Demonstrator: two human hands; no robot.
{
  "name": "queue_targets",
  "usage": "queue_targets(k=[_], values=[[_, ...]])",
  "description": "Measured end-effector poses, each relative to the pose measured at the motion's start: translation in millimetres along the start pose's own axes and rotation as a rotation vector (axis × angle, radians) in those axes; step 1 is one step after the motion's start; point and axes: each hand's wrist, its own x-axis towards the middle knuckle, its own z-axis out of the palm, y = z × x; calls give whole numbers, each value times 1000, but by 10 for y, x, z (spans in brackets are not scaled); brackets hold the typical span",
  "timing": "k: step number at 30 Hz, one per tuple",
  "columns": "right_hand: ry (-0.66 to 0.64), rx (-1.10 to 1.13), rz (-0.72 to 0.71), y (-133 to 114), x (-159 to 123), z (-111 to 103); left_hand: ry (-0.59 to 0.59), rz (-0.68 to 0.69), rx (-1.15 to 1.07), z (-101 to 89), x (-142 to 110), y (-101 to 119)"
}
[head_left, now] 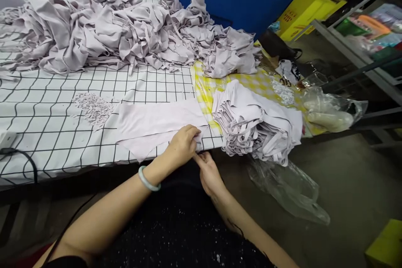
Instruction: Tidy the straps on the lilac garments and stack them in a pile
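A flat pale lilac fabric piece (157, 119) lies along the table's front edge, with a pointed flap folded out toward me. My left hand (182, 145), a pale green bangle on its wrist, is closed on the right end of this fabric. Just below, at the table edge, my right hand (210, 172) has thumb and fingers pinched together, close to the left fingertips. What sits between the right fingers is hidden. To the right rests a thick stack of cut lilac pieces (251, 121) with looped straps hanging over the edge.
Crumpled lilac fabric (119, 29) is heaped along the back of the checked table (63, 142). Tiny fabric snippets (94, 109) form a small pile at left. A clear plastic bag (289, 192) hangs off the right edge. Metal shelving (370, 67) and yellow boxes (301, 12) stand beyond.
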Motion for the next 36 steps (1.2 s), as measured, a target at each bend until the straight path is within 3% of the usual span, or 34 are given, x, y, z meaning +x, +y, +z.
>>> queue_targets(k=[3,5,7,9,11,12,16,19,21,23,26,31,36], values=[[-133,158,135,-149,-46,-48,-11,-7,32,47,-5,-49],[-175,64,180,-258,-150,-249,-18,4,22,21,-35,-84],[-114,-172,108,-354,-255,-495,-21,17,21,7,-61,-107],[-31,-458,-80,-447,-324,-703,-16,35,32,17,-70,-120],[-69,-650,-200,-547,-353,-837,-8,66,49,32,-67,-122],[-144,-678,-184,-600,-358,-877,-7,79,58,36,-63,-118],[-442,-495,86,-787,-385,-925,-44,126,88,14,-60,-78],[-437,-392,143,-851,-446,-931,-79,207,149,15,-82,-53],[-389,-435,170,-841,-484,-946,-74,257,220,45,-105,-58],[-295,-582,145,-792,-496,-972,-51,272,273,87,-128,-79],[-165,-860,-10,-679,-476,-998,-32,264,293,130,-147,-113],[-402,-1018,-59,-640,-544,-942,-37,268,299,129,-153,-125],[-549,-775,6,-846,-705,-900,-36,261,318,132,-162,-121]])
